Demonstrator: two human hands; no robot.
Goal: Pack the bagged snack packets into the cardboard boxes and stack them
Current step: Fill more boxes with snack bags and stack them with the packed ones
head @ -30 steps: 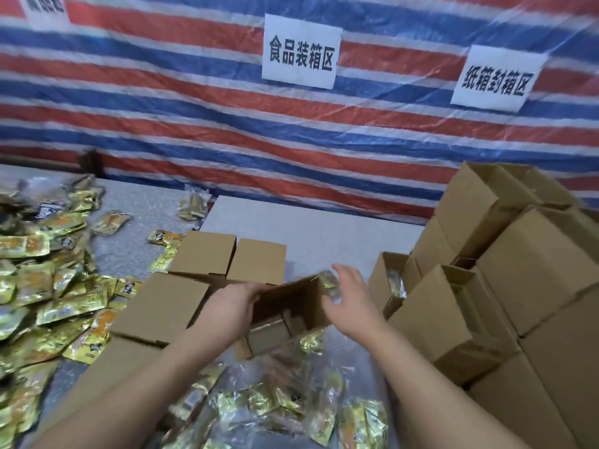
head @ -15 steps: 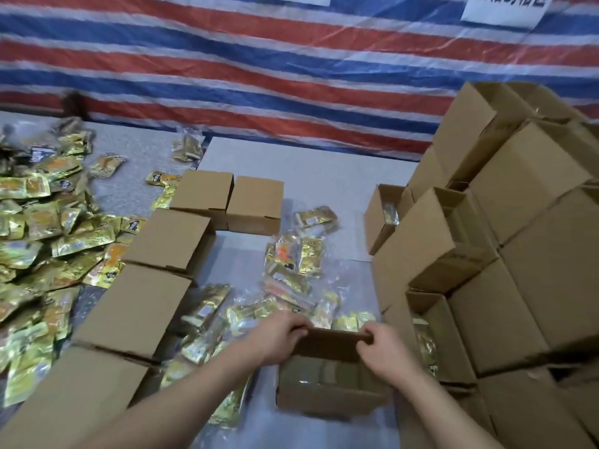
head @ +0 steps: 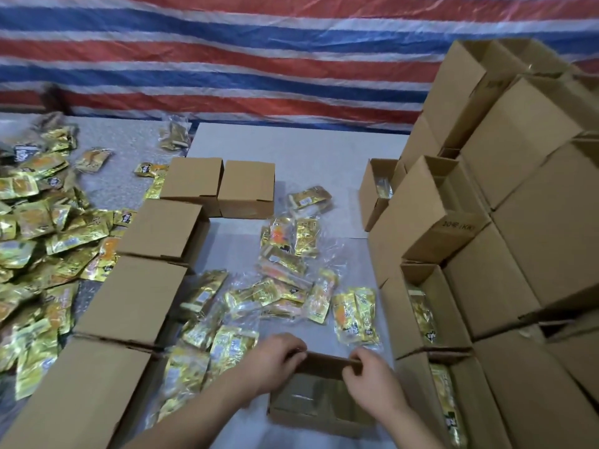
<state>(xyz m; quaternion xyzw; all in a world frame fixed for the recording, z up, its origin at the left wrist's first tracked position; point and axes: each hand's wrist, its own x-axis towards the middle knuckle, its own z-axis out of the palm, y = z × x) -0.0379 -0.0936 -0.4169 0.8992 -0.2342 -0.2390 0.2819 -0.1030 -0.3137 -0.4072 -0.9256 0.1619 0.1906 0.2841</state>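
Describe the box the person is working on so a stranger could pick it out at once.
Start from the tall stack of boxes on the right and the row of closed boxes on the left. Between them, nearest the camera, sits one small open box. It alone has both hands on it: left hand and right hand grip its far flap.

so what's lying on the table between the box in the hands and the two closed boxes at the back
In the head view, a scatter of bagged snack packets in clear plastic covers the table between the held box and the two closed boxes.
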